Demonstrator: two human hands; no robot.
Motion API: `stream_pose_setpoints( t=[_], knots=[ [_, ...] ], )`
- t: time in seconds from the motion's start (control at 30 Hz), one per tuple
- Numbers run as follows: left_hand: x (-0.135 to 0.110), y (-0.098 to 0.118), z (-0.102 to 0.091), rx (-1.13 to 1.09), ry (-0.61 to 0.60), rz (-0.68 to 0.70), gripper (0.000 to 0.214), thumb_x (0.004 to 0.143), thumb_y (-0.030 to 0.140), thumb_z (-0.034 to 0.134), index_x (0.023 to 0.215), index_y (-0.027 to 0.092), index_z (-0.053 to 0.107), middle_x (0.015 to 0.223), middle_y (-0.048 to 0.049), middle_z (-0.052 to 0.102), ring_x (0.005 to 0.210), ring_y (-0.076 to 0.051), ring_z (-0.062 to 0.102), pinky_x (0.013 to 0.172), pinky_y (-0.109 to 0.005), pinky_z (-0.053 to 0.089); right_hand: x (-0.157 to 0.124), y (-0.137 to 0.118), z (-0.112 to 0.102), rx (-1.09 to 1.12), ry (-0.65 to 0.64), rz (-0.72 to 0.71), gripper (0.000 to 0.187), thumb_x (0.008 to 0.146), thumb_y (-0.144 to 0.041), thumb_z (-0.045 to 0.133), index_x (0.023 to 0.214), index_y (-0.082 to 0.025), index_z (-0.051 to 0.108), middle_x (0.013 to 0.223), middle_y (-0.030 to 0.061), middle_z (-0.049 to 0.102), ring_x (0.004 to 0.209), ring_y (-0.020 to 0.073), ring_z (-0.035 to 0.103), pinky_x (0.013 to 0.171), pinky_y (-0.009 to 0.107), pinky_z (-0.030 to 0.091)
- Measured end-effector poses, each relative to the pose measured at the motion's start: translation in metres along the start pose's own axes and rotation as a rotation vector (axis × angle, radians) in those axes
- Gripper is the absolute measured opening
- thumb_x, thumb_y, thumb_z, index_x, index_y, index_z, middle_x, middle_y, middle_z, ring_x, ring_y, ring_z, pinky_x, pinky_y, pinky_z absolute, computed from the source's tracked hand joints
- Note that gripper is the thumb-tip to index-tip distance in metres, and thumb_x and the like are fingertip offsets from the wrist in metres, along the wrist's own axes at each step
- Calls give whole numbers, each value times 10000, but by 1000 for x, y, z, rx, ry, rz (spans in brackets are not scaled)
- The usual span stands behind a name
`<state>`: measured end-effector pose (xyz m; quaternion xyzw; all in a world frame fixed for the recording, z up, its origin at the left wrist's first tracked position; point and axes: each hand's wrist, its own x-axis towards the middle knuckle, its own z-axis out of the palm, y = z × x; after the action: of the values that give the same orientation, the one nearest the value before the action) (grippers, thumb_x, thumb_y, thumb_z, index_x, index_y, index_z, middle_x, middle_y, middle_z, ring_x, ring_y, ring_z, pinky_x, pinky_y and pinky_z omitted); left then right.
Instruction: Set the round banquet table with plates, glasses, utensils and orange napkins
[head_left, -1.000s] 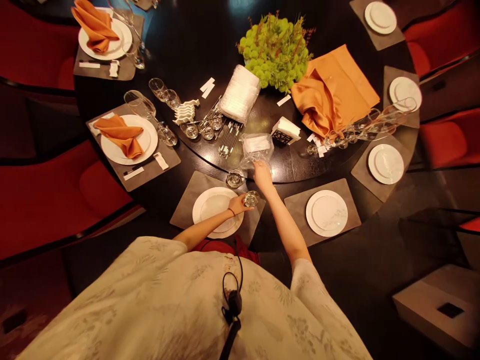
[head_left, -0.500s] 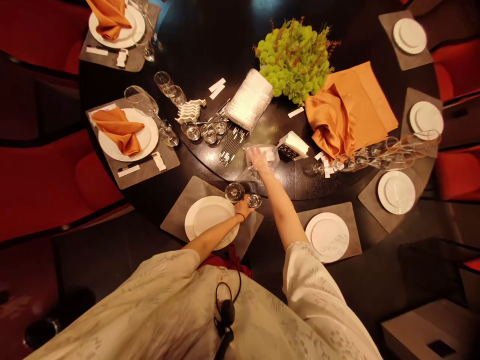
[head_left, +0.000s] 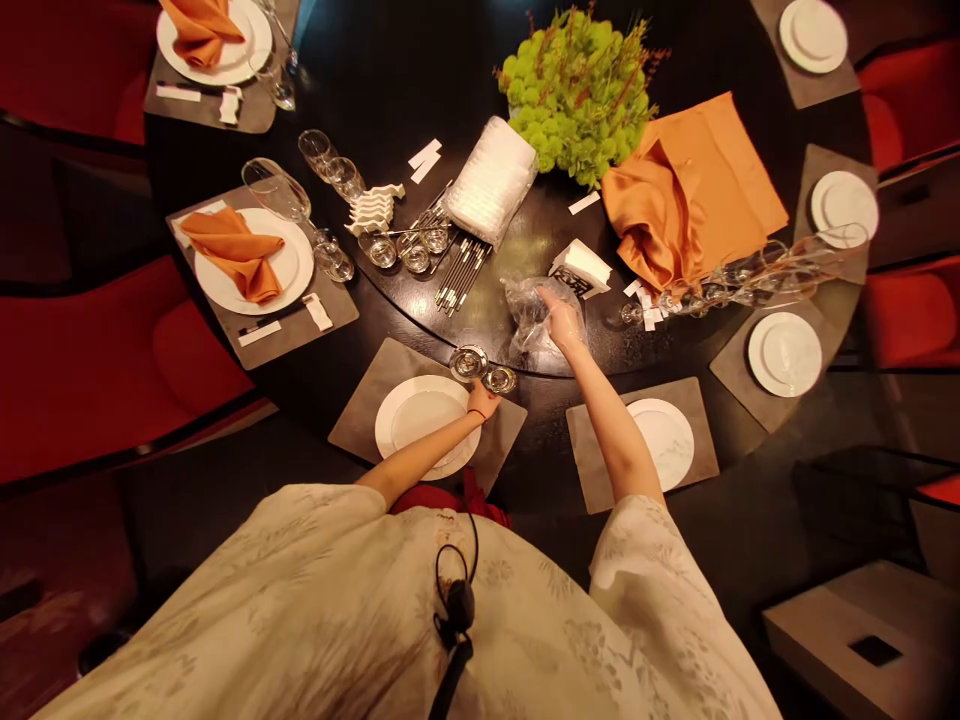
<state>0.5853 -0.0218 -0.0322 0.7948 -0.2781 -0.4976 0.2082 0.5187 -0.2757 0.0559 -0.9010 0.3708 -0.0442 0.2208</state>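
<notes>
My left hand [head_left: 481, 400] holds a small clear glass [head_left: 499, 379] at the far edge of the grey placemat [head_left: 367, 405], right beside a wider glass [head_left: 468, 362]. A white plate [head_left: 421, 424] lies on that mat under my left forearm. My right hand [head_left: 561, 322] reaches onto the dark turntable and is closed on a crumpled clear plastic bag [head_left: 527, 312]. A small white box with a black pattern [head_left: 579, 269] sits just beyond the bag.
The round black table carries a green flower centrepiece [head_left: 577, 90], orange napkins [head_left: 686, 205], a wrapped white stack [head_left: 489, 182], chopsticks [head_left: 461, 275], small glasses [head_left: 405, 250] and lying stemware [head_left: 757, 272]. Place settings with white plates [head_left: 667, 440] ring the edge. Red chairs [head_left: 90, 360] surround it.
My right hand moved right along the turntable and gathered the plastic bag, which is now crumpled. My left hand shifted the small glass next to the wider glass.
</notes>
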Motion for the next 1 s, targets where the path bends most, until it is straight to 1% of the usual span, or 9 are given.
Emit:
stream_pose_setpoints(
  t=[0.1,0.2,0.3,0.4,0.53,0.67,0.77,0.87,1.0],
  knots=[
    [-26,6,-2,-59,-6,50,500,854,235,652,1307,138,464,833,-89,727,875,-229,704,850,-360,520,-65,-6,-27,133,204,42,504,922,-133,384,1394,-151,558,1337,104,637,1237,224,605,1064,389,473],
    [-51,29,-2,-162,-1,249,739,820,291,703,1455,194,338,781,-20,711,789,-191,691,846,-336,528,-142,-18,-44,225,373,49,414,940,-223,422,1278,-175,655,1225,99,702,1147,226,664,1017,388,518],
    [-66,68,-5,-207,52,469,893,801,324,738,1537,220,243,867,-29,723,778,-174,681,822,-301,520,-210,-36,-60,276,365,49,361,947,-259,446,1196,-228,705,1173,67,727,1099,214,689,991,385,544],
    [-69,105,-9,-19,-61,714,603,826,346,718,1387,249,517,899,-42,728,832,-203,683,817,-298,500,-258,-55,-80,302,246,41,390,947,-221,421,1219,-270,696,1239,33,699,1167,204,657,1033,405,528],
    [-41,140,-22,259,-70,817,147,903,302,608,918,203,716,865,-95,712,928,-269,674,866,-350,483,-306,-77,-103,288,300,95,389,941,-219,443,1213,-308,705,1276,16,677,1246,215,607,1110,445,471],
    [26,179,-58,86,169,721,92,874,145,599,898,119,684,888,-130,689,1003,-281,642,987,-418,451,-343,-87,-88,398,871,337,355,952,-351,498,1232,-245,689,1218,84,697,1166,246,657,1031,481,525],
    [60,202,-84,-183,262,679,315,859,44,583,1174,28,597,964,-143,668,1061,-282,633,1064,-492,391,-353,-90,-54,616,1152,500,454,912,-438,568,1274,-175,642,1146,126,710,1027,237,710,882,424,596],
    [32,186,-94,-213,183,740,482,887,95,597,1346,17,471,963,-125,669,1012,-259,661,1034,-479,424,-349,-101,-18,875,1033,609,467,822,-461,672,1164,-143,677,1003,107,735,847,204,723,758,352,605],
    [-78,81,-89,-101,-290,885,422,903,338,625,1266,129,576,892,-57,700,812,-172,676,857,-336,526,-331,-137,24,1057,723,650,414,723,-455,757,970,-125,716,852,69,735,734,181,686,725,324,576]
  ],
)
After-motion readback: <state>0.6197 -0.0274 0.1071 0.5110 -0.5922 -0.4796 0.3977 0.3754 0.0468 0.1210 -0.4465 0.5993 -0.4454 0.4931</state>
